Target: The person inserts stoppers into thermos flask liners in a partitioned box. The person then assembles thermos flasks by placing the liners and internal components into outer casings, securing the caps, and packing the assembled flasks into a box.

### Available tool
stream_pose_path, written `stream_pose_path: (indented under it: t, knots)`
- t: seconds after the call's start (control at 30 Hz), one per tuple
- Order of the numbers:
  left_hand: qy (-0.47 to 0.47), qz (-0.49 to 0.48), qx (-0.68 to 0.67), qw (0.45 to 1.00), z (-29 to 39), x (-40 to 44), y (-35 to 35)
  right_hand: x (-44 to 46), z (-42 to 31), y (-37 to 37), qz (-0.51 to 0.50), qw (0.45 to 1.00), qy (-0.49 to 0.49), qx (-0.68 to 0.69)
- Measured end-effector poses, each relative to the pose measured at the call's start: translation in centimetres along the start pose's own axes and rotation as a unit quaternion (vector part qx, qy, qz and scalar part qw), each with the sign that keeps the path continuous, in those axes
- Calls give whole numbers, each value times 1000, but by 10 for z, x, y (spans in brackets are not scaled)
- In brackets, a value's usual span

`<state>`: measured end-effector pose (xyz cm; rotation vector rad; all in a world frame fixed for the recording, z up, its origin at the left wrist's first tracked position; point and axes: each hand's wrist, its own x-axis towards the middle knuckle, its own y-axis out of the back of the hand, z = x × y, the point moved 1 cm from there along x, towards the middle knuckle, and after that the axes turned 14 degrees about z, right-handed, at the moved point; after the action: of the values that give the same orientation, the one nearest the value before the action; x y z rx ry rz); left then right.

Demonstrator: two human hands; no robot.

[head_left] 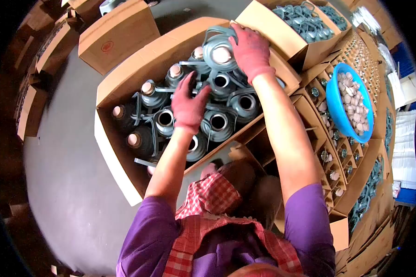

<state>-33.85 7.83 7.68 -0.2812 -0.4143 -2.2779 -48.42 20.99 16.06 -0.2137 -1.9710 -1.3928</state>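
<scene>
Both my hands wear dark pink gloves and are over an open cardboard box (107,90) full of grey-green jugs with handles. My right hand (252,51) grips the side of a jug (212,57) at the box's far edge; this jug has a pale stopper (221,55) in its mouth and sits higher than the others. Thumb and fingers apart, my left hand (189,101) hovers above the middle jugs with nothing visible in it. Pale stoppers fill several jugs on the left, while nearer jugs, such as one jug (218,122), show open dark mouths.
A blue bowl (333,104) of pale stoppers rests on divided cartons at the right. Behind it stands a box (263,23) of grey-green plastic parts. A closed carton (118,39) is at the upper left, and more boxes line the far left.
</scene>
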Motion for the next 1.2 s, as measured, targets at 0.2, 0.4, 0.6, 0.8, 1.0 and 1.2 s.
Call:
stream_pose_path:
  t: [0.2, 0.4, 0.6, 0.8, 1.0, 1.2]
  knots:
    - [-226, -34, 267, 936, -26, -41, 80, -1, 6, 4, 45, 997, -55, 4]
    - [-105, -114, 504, 850, -42, -47, 89, 11, 30, -14, 68, 997, 29, -14]
    - [-84, -109, 527, 839, -67, -37, 88, -28, 29, -63, -35, 999, 25, -3]
    - [-173, -19, 422, 890, -77, -21, 106, -32, 23, -9, -38, 987, -139, 75]
    - [-263, 62, 135, 953, 70, 2, 146, -111, 41, -1, -52, 836, -279, 470]
    - [-353, 6, -12, 936, 212, -70, 216, -171, 41, 19, -76, 648, -398, 645]
